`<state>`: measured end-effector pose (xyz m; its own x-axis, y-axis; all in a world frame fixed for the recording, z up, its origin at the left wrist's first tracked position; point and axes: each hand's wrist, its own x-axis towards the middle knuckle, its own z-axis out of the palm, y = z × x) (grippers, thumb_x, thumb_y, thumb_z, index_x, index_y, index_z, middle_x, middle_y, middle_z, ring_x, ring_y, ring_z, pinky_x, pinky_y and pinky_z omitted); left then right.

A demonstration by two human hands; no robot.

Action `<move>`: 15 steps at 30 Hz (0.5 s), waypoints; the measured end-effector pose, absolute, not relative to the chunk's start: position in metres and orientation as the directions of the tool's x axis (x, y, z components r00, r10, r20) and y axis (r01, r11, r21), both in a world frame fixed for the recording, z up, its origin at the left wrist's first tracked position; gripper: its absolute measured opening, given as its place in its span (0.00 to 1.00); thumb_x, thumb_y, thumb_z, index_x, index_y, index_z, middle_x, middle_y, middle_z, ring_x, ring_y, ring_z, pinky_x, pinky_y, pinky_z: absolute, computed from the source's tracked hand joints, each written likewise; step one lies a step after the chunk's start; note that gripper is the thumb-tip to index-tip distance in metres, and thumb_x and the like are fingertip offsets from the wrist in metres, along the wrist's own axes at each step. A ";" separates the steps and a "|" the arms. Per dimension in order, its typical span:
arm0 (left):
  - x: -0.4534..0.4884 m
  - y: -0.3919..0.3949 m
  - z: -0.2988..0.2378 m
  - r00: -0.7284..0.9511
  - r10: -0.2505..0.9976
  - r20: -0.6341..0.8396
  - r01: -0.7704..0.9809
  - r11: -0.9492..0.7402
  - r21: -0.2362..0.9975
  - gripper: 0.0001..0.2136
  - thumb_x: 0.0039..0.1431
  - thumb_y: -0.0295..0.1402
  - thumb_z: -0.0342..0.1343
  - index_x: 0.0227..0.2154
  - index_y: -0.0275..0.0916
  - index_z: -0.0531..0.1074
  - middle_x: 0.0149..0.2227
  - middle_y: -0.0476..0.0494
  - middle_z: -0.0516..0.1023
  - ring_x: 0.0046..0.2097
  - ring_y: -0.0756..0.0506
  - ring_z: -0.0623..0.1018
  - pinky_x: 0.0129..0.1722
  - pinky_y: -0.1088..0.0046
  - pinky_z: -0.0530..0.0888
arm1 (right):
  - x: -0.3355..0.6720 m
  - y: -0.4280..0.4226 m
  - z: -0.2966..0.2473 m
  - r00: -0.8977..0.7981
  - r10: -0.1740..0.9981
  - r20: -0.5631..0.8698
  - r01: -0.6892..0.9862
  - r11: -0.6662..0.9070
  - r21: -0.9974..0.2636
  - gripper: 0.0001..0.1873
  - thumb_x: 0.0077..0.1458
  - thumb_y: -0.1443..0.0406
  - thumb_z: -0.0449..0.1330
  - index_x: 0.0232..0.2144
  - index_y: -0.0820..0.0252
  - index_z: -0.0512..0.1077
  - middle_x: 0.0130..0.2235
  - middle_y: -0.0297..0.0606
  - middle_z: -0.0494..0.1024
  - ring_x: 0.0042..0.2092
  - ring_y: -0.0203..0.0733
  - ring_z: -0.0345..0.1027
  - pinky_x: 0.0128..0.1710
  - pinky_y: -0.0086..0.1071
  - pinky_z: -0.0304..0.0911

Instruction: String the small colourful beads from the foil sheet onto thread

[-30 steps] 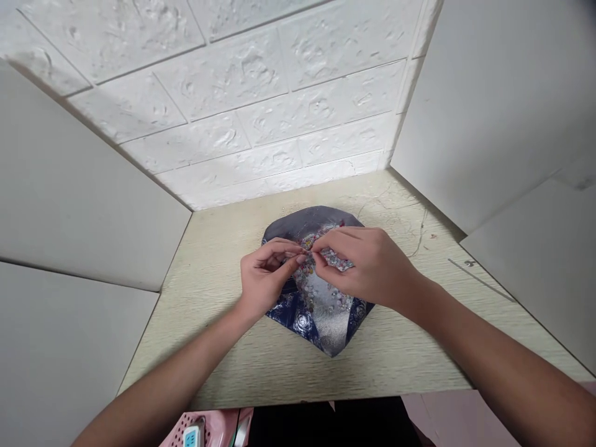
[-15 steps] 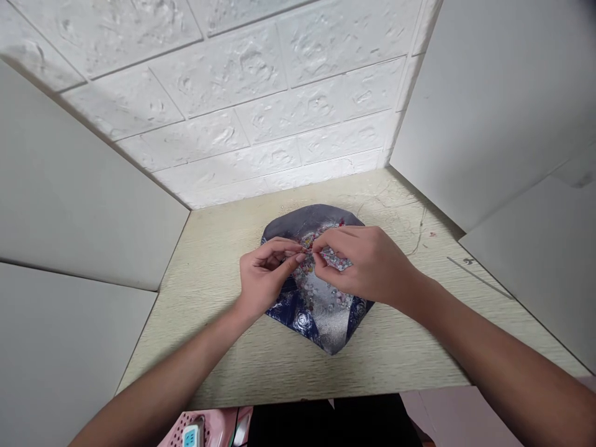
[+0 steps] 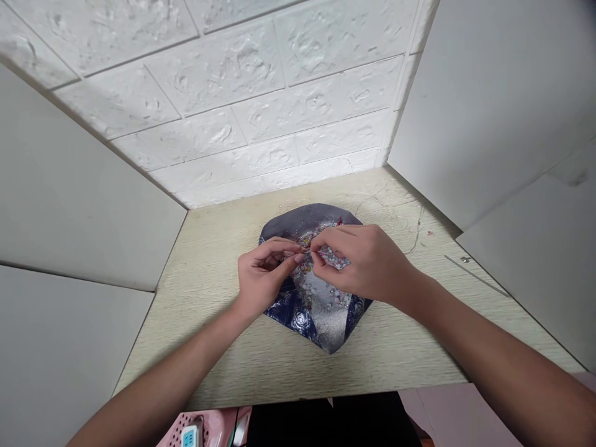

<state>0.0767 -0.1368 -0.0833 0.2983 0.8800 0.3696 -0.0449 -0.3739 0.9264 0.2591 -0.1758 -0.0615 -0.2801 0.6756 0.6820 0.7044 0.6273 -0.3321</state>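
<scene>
A dark blue and silver-grey cloth pouch or tray [image 3: 333, 326] with a rose pattern lies on the table, filled with many small beads [image 3: 326, 292] in clear, white, pink and red. Above its middle, my left hand [image 3: 265, 270] pinches with thumb and index finger. My right hand [image 3: 358, 257] pinches too, its fingertips almost meeting the left ones. Something tiny is between the fingertips, too small to make out; it may be a bead or thread. Part of the beads is hidden beneath both hands.
The pale wood-grain table [image 3: 209, 354] is bounded by a white brick-patterned wall [image 3: 261, 112] and white side panels [image 3: 488, 124]. Loose thread [image 3: 416, 230] and a thin metal rod [image 3: 477, 275] lie at the right. Below the edge is a pink basket [image 3: 216, 425] holding a small white device [image 3: 190, 436].
The view has shifted very slightly. Both hands keep their pinch over the beads, with hardly any movement of the fingers.
</scene>
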 end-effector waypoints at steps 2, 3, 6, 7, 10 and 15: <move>0.076 -0.137 -0.083 0.311 0.871 0.380 -0.045 -0.386 0.921 0.04 0.47 0.25 0.66 0.27 0.39 0.79 0.31 0.45 0.79 0.33 0.49 0.77 0.30 0.76 0.74 | 0.259 -0.176 -0.062 -0.285 0.676 0.679 0.706 0.628 -0.329 0.05 0.54 0.68 0.54 0.29 0.61 0.71 0.24 0.31 0.75 0.24 0.31 0.64 0.26 0.27 0.58; 0.076 -0.136 -0.083 0.317 0.866 0.387 -0.044 -0.395 0.918 0.04 0.47 0.25 0.65 0.27 0.39 0.79 0.31 0.44 0.79 0.33 0.49 0.77 0.30 0.76 0.74 | 0.259 -0.176 -0.062 -0.286 0.676 0.679 0.707 0.627 -0.327 0.05 0.54 0.68 0.54 0.29 0.61 0.71 0.24 0.31 0.75 0.24 0.31 0.64 0.26 0.27 0.58; 0.076 -0.136 -0.084 0.327 0.853 0.406 -0.038 -0.417 0.908 0.04 0.47 0.25 0.65 0.28 0.39 0.79 0.32 0.44 0.79 0.34 0.48 0.77 0.31 0.75 0.75 | 0.259 -0.176 -0.063 -0.281 0.674 0.683 0.714 0.622 -0.320 0.05 0.53 0.68 0.55 0.29 0.61 0.71 0.23 0.30 0.74 0.24 0.31 0.64 0.26 0.27 0.57; 0.076 -0.135 -0.084 0.328 0.851 0.410 -0.037 -0.422 0.906 0.05 0.47 0.24 0.65 0.28 0.39 0.80 0.32 0.44 0.79 0.34 0.49 0.77 0.31 0.75 0.75 | 0.259 -0.176 -0.064 -0.279 0.675 0.683 0.716 0.620 -0.321 0.05 0.53 0.69 0.55 0.29 0.61 0.71 0.24 0.30 0.74 0.24 0.31 0.64 0.25 0.27 0.57; 0.076 -0.135 -0.085 0.336 0.838 0.429 -0.048 -0.440 0.897 0.06 0.48 0.23 0.65 0.29 0.40 0.80 0.33 0.44 0.79 0.35 0.49 0.77 0.32 0.75 0.74 | 0.260 -0.175 -0.065 -0.274 0.677 0.683 0.718 0.616 -0.323 0.04 0.52 0.68 0.55 0.29 0.61 0.71 0.24 0.30 0.75 0.24 0.31 0.64 0.25 0.27 0.56; 0.075 -0.135 -0.085 0.363 0.807 0.465 -0.021 -0.492 0.870 0.06 0.49 0.24 0.65 0.29 0.41 0.80 0.34 0.44 0.79 0.37 0.48 0.77 0.33 0.74 0.74 | 0.260 -0.175 -0.065 -0.286 0.686 0.669 0.722 0.613 -0.320 0.06 0.54 0.67 0.55 0.28 0.60 0.72 0.24 0.30 0.75 0.24 0.31 0.64 0.24 0.27 0.54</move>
<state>0.0754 -0.1352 -0.0848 0.3628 0.8073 0.4654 -0.0209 -0.4923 0.8702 0.2599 -0.1748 -0.0648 -0.2858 0.6858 0.6693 0.7224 0.6131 -0.3197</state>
